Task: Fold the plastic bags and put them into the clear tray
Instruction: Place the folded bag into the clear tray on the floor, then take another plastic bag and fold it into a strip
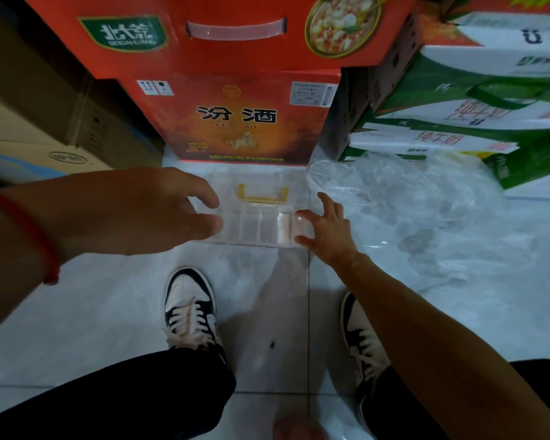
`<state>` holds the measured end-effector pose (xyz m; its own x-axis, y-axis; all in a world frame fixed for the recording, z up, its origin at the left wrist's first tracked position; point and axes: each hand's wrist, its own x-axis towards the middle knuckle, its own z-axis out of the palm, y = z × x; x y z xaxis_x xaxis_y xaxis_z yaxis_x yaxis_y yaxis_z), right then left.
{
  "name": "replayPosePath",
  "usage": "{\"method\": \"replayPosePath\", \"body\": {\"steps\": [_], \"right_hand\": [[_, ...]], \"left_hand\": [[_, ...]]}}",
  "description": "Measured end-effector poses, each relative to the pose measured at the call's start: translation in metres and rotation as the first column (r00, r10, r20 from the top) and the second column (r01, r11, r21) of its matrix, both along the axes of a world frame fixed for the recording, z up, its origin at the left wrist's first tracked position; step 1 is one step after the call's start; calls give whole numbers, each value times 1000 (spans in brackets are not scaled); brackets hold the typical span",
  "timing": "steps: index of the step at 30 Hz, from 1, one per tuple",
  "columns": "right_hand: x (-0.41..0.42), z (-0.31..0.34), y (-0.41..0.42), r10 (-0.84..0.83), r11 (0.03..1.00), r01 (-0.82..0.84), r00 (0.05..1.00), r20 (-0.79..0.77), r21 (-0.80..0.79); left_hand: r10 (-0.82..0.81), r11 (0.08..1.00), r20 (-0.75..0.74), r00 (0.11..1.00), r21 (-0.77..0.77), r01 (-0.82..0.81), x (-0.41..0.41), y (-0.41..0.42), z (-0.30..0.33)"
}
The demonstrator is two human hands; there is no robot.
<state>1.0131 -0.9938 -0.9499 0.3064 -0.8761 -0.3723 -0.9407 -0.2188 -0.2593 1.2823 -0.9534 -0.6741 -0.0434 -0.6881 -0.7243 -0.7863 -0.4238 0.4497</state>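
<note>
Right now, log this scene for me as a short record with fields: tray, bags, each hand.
tray: clear tray on the floor, divided into slots, yellow latch at its far edge
in tray: one folded bag in a right-side slot
loose bags: clear pile on the floor, right of the tray
left hand: open, near the tray's left end
right hand: fingers spread, at the tray's right end

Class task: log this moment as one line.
left hand: open, above tray | right hand: open at clear tray | plastic bags: unfolded, floor
</note>
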Motion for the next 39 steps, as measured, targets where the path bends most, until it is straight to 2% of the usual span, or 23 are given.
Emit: {"method": "replayPosePath", "body": {"steps": [7,12,16,18,23,25,28,29,31,35,39], "right_hand": [[11,14,-12,75,997,-73,992,-105,30],[5,10,-2,29,994,-38,996,-84,-106],[8,-4,5,29,999,-32,990,-137,-21],[5,-1,7,31,999,-35,993,-112,-34],[-19,7,19,-42,965,59,997,72,-254],[-28,8,11,-125,976,127,992,20,-178],[-43,2,-7,-164,979,175,981,-104,105],[-47,-1,-12,-167,963,181,982,-87,199],[-55,-9,-15,-161,948,166,986,-40,270],[-67,0,-3,-237,963,221,967,97,152],[-79,47,5,-328,944,321,899,290,71]], "left_hand": [[13,1000,-14,1000,-7,-13,2,-3,-7],[-5,1000,-22,1000,3,5,1,-5,-6],[-49,999,5,999,5,49,-2,-7,-8],[-42,999,12,999,6,42,-2,-9,-9],[-61,997,-8,998,-45,60,-10,-12,-13],[-109,990,25,994,-83,110,-17,-14,-9],[-175,978,109,979,-99,186,-26,-16,-2],[-184,975,128,975,-99,197,-27,-16,-2],[-204,971,160,966,-92,221,-30,-17,-2],[-279,953,194,940,-63,296,-42,-22,5],[-370,917,208,905,-77,392,-59,-30,18]]}}
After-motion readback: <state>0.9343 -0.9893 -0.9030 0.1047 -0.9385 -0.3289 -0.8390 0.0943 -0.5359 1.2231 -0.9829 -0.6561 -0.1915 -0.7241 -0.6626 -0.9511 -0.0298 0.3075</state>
